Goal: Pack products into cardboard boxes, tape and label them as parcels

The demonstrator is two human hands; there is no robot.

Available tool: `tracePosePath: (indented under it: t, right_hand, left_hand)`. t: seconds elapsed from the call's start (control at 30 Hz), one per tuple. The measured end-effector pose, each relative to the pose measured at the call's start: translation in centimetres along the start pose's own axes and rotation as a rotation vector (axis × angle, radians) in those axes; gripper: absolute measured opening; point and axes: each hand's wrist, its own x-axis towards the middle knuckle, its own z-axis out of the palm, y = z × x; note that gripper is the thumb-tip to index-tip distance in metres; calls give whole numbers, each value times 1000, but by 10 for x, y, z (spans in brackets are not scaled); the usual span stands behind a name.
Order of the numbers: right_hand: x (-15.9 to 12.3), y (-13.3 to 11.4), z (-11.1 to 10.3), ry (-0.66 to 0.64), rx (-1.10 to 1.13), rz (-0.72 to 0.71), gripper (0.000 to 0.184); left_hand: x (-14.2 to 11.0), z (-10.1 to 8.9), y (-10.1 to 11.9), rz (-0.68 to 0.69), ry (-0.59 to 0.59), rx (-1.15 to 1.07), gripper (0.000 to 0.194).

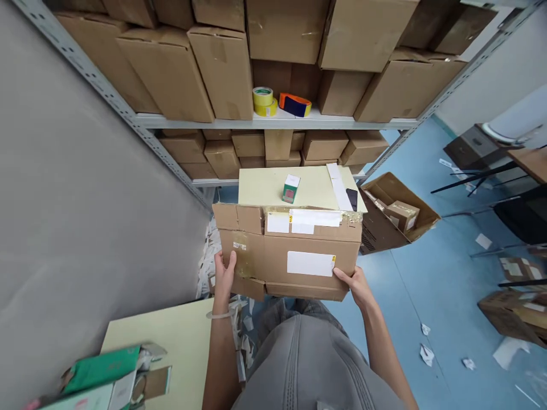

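A flattened brown cardboard box [277, 262] with white labels and clear tape is held up in front of my body. My left hand [224, 273] grips its left end, thumb on the face and fingers behind. On the lower right edge, my right hand [356, 285] has its thumb beside a white label [311, 263]; its fingers are hidden behind the cardboard. Just beyond the box, a cream table [260, 182] bears a small green and white box [291, 188], a white strip [339, 187] and a dark phone-like object [352, 199].
Metal shelves [192, 124] ahead hold several cartons, yellow tape rolls [265, 101] and an orange and blue roll [295, 105]. An open carton [397, 210] stands on the floor at right. Paper scraps [426, 354] litter the blue floor. Green packages [102, 369] lie at lower left.
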Motion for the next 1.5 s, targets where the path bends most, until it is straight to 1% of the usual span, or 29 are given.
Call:
tracePosePath:
  t: [0.1, 0.2, 0.3, 0.37, 0.47, 0.57, 0.67, 0.73, 0.8, 0.9, 0.97, 1.07, 1.17, 1.3, 1.4, 1.5]
  right_hand:
    - [18, -1, 0, 19, -44, 20, 47]
    - [42, -2, -6, 32, -73, 26, 48]
    - [79, -3, -14, 61, -100, -10, 51]
    - [111, -5, -18, 106, -132, -60, 54]
    - [170, -12, -20, 149, -166, -136, 60]
    - [232, -24, -21, 143, -198, -184, 64]
    - [289, -37, -24, 148, -283, -217, 59]
    - [322, -44, -27, 144, -332, -207, 53]
    - [352, -49, -29, 148, -370, -184, 50]
    - [388, -53, -29, 195, -416, -165, 49]
    - [406, -53, -28, 220, -416, -154, 50]
    - [424, -53, -25, 263, -380, -118, 51]
    - [434, -54, -22, 328, -336, -104, 51]
    - [445, -62, -16, 376, -318, -119, 52]
    - [452, -72, -10, 379, -298, -174, 57]
    - [455, -82, -4, 341, -256, -244, 66]
  left_hand:
    - [27, 15, 0, -62, -57, 19, 57]
    - [54, 28, 0, -61, -112, 14, 58]
    - [78, 43, 4, -22, -161, 6, 53]
    - [93, 56, 9, 11, -170, 0, 49]
    - [115, 80, 17, 48, -134, -3, 44]
    - [141, 107, 22, 32, -89, -26, 41]
    - [171, 138, 21, -16, -70, -37, 39]
    - [191, 160, 19, -34, -33, -31, 39]
    - [210, 180, 17, -34, 28, -16, 36]
    - [234, 203, 19, -21, 106, 23, 29]
    - [249, 213, 22, -16, 123, 41, 27]
    - [270, 224, 32, -6, 90, 48, 26]
    - [292, 234, 45, 12, 39, 48, 25]
    - [317, 247, 67, 44, -8, 11, 24]
    - [329, 255, 82, 71, -34, -30, 29]
    - [331, 260, 90, 85, -65, -51, 37]
